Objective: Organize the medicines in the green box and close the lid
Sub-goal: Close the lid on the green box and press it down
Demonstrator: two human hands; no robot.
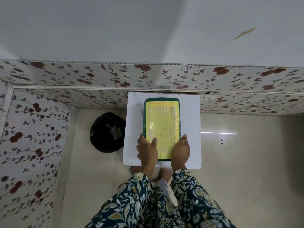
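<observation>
Head view: left hand (146,149) and right hand (180,151), each grip closed around the near sides of green box (162,129), thumbs on its lid, on white tabletop (190,129). Lid looks shut; medicines unseen, task likely near done.

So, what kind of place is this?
Probably a room corner at home: tiled floor, flower-patterned wall panels, a small white table holding the green box, and a black bag beside it.
</observation>
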